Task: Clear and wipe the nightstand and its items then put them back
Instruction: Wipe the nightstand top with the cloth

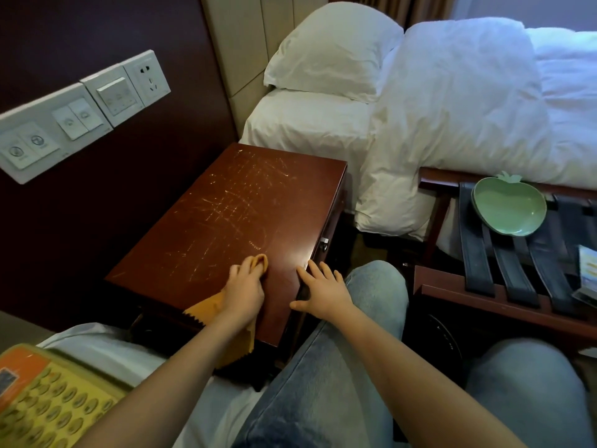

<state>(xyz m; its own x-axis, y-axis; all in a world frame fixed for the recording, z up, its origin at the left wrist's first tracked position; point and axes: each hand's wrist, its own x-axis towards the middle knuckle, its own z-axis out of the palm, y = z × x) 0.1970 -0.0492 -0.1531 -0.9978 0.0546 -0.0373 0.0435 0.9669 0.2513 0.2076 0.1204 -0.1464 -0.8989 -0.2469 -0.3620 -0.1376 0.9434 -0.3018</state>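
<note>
Our left hand [244, 287] grips the orange cloth [206, 310] on the near end of the nightstand [226, 205]. Our right hand [323, 287] lies flat, fingers spread, on its right edge. The long top runs away from us, nearer the left hand.

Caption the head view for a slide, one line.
Left hand grips an orange cloth on the scratched nightstand top while the right hand rests open at its edge.

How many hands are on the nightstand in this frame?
2. The left hand grips the yellow cloth on the nightstand top, near the person; the right hand rests open on the top's right edge beside it. Neither is hidden.
</note>
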